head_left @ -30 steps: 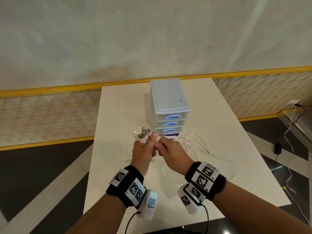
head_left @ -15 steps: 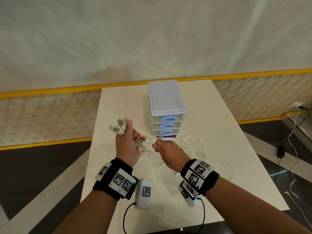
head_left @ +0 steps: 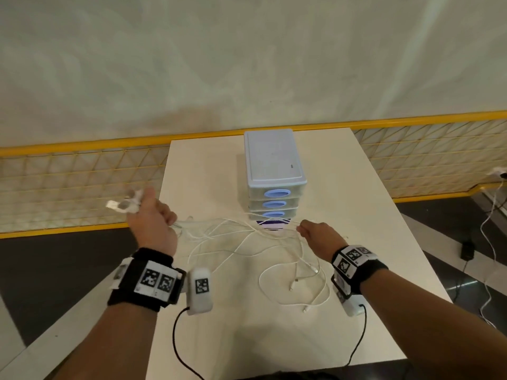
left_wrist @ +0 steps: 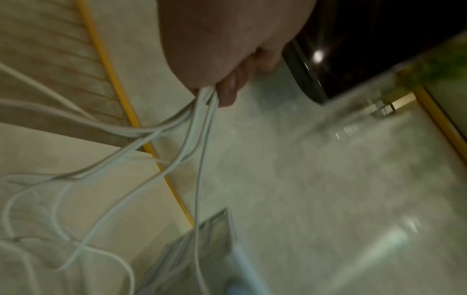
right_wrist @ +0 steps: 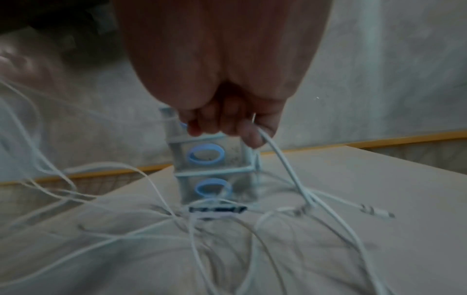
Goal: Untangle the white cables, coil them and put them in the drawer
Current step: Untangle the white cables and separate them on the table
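Note:
Several white cables (head_left: pixel 233 237) stretch in a loose tangle between my two hands above the white table (head_left: pixel 208 165). My left hand (head_left: pixel 152 218) is raised past the table's left edge and grips a bundle of cables, with their USB plugs (head_left: pixel 123 204) sticking out beyond the thumb; the strands leave the fist in the left wrist view (left_wrist: pixel 202 111). My right hand (head_left: pixel 312 231) pinches a cable (right_wrist: pixel 283 159) in front of the small drawer unit (head_left: pixel 273 165), whose blue-handled drawers (right_wrist: pixel 205 155) are shut. Loose cable ends (head_left: pixel 299 281) lie on the table.
A dark purple-and-white label (head_left: pixel 273 224) lies at the foot of the drawer unit. A yellow-railed mesh fence (head_left: pixel 68 185) runs behind the table. On the floor to the right lie a white wire and a black adapter (head_left: pixel 467 249).
My hands, which were close together in front of the drawer unit, have pulled apart: the left hand with the plugs went left past the table edge, the right went right, and the cables stretched out.

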### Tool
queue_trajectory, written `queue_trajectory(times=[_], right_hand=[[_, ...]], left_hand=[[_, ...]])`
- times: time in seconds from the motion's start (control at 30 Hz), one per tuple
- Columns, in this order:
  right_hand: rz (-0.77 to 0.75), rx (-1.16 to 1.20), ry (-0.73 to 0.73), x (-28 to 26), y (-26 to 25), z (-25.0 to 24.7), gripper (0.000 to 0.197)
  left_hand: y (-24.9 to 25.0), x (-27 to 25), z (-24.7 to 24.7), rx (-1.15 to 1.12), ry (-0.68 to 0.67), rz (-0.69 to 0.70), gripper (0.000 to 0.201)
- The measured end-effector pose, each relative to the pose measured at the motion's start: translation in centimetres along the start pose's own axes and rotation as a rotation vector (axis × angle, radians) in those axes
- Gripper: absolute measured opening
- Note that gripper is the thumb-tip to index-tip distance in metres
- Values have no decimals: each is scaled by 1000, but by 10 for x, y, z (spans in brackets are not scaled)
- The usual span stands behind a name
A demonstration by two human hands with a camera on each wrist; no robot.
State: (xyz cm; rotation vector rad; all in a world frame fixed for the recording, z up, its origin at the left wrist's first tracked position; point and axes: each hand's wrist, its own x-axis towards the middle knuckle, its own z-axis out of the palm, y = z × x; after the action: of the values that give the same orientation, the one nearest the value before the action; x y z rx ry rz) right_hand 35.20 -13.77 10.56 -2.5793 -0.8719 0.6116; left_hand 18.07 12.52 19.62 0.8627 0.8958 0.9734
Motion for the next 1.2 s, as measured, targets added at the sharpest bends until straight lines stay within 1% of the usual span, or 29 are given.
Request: queue_trajectory(times=[0.03, 0.1, 0.13, 0.2, 0.23, 0.27, 0.33, 0.43, 0.53, 0.63, 0.73, 0.8, 0.87, 0.9, 0.97, 1.03, 1.1, 1.2], right_hand=[[-23, -18, 51, 0, -9, -2, 33], [-96, -50, 121, -2, -33, -4, 33], [-139, -52, 142, -5, -47, -3, 33], [-246, -56, 157, -11, -70, 0, 33], [-295, -57, 144, -14, -79, 3, 35], [-321, -53, 122, -17, -85, 4, 37], [-334, -34, 93, -21, -90, 5, 36], [-307, 30, 92, -22, -87, 1, 32], [-225, 84, 74, -20, -68, -3, 29], [-130, 103, 56, -17, -38, 0, 28], [12, 112, 26, -18, -7, 5, 27], [61, 115, 28, -19, 4, 9, 28], [65, 142, 99, -17, 1, 9, 28], [48, 159, 141, -16, -4, 8, 28], [-6, 177, 192, -15, -20, 6, 27], [-76, 168, 215, -15, -36, 4, 28], [-151, 126, 195, -17, -54, 4, 34], [-264, 95, 139, -20, -76, 12, 44]], left_hand=[[-11, -10, 6, 128, -55, 2, 22], [-35, -34, 20, 393, -206, -13, 17], [-48, -44, 26, 500, -269, -33, 18], [-68, -60, 35, 645, -362, -72, 25], [-75, -65, 38, 661, -405, -106, 27], [-80, -69, 39, 646, -434, -143, 28], [-84, -71, 40, 572, -440, -185, 24], [-81, -65, 38, 597, -392, -125, 17], [-66, -44, 37, 508, -232, -71, 13], [-47, -17, 22, 500, -142, -24, 14], [-39, 10, 5, 404, -42, -57, 18], [-41, 20, -3, 376, -26, -80, 22], [-46, 21, -5, 349, -70, -124, 21], [-49, 18, -4, 337, -108, -171, 20], [-57, 6, -4, 340, -192, -276, 21], [-66, -8, -2, 385, -275, -332, 18], [-79, -23, 1, 439, -368, -339, 19], [-95, -44, 6, 513, -481, -296, 22]])
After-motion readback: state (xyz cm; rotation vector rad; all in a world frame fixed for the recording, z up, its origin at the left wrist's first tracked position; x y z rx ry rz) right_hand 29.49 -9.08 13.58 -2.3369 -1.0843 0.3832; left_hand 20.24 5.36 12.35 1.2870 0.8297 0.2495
